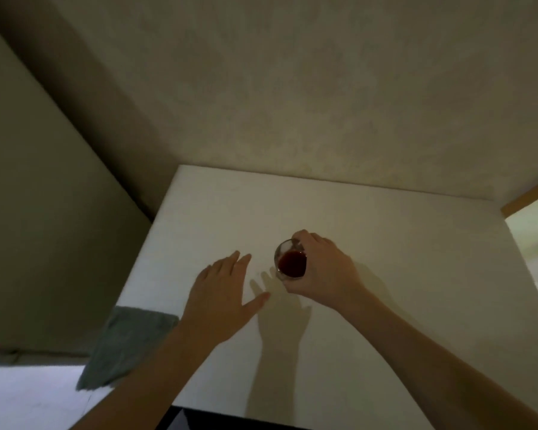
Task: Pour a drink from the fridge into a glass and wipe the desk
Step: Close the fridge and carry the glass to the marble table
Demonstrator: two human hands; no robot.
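Note:
A clear glass (pixel 290 262) with dark red drink in it stands on the white desk (pixel 385 274), near the middle. My right hand (pixel 322 271) grips the glass from the right, fingers curled around its side. My left hand (pixel 222 297) hovers over or rests on the desk just left of the glass, fingers straight and spread, holding nothing. A grey-green cloth (pixel 125 346) lies draped over the desk's left front corner, beside my left forearm.
The desk stands in a corner, with a beige wall (pixel 292 88) behind it and another wall on the left. A wooden frame edge (pixel 528 197) and a bright opening lie at the right. A dark object sits below the desk's near edge.

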